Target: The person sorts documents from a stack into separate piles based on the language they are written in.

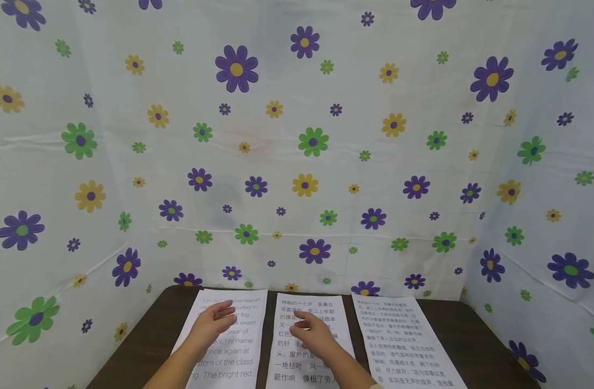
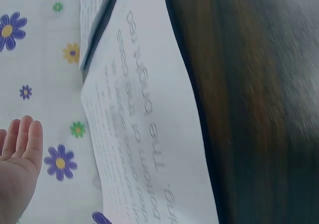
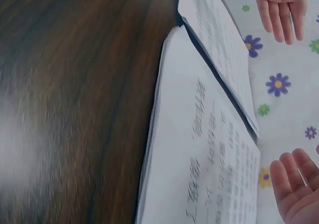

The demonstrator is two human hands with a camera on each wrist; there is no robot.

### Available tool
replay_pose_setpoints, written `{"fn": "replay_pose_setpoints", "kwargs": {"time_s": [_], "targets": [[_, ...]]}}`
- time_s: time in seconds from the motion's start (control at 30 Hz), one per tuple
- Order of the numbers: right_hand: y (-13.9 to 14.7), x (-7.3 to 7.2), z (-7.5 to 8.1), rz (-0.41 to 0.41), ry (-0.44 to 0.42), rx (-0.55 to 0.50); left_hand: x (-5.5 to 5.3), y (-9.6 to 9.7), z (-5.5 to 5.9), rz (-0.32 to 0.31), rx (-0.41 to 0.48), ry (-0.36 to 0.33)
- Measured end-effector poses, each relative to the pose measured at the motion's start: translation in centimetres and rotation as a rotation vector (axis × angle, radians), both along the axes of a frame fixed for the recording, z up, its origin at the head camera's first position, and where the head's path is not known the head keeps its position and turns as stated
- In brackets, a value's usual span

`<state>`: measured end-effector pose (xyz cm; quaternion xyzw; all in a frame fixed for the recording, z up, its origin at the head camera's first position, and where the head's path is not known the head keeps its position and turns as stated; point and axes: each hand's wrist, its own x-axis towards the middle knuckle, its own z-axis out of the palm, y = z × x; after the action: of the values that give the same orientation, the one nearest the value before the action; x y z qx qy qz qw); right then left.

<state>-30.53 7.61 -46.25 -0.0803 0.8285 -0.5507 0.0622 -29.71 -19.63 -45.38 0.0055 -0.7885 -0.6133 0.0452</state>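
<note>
My left hand (image 1: 210, 326) hovers over a sheet with large English print (image 1: 231, 362), its fingers relaxed and nothing in them. Over the middle stack of Chinese-printed paper (image 1: 289, 373), my right hand (image 1: 315, 336) is held with loosely bent fingers, also holding nothing. In the left wrist view the left hand (image 2: 19, 164) appears with fingers extended, beside the English sheet (image 2: 149, 84). The right wrist view has the right hand (image 3: 299, 189) with its fingers spread a little, above the Chinese-printed stack (image 3: 174, 109); the other hand (image 3: 283, 10) shows at the top.
A third stack of paper, with smaller Chinese print (image 1: 404, 340), lies at the right. All three stacks lie side by side on a dark wooden table (image 1: 486, 335). A white cloth with purple, yellow and green flowers (image 1: 277, 129) encloses the back and sides.
</note>
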Motion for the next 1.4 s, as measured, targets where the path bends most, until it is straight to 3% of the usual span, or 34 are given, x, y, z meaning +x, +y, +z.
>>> {"fn": "replay_pose_setpoints", "kwargs": {"time_s": [0.37,0.63,1.4], "targets": [[3.9,0.2,0.9,-0.027,0.008,0.024,-0.3,2.5,0.1,-0.087,0.009,0.026],[6.5,0.2,1.1,-0.103,0.011,0.061,-0.7,3.9,0.0,-0.134,-0.016,0.026],[10.7,0.7,-1.0,-0.221,-0.010,0.113,-1.0,6.4,-1.8,-0.222,-0.086,-0.056]]}}
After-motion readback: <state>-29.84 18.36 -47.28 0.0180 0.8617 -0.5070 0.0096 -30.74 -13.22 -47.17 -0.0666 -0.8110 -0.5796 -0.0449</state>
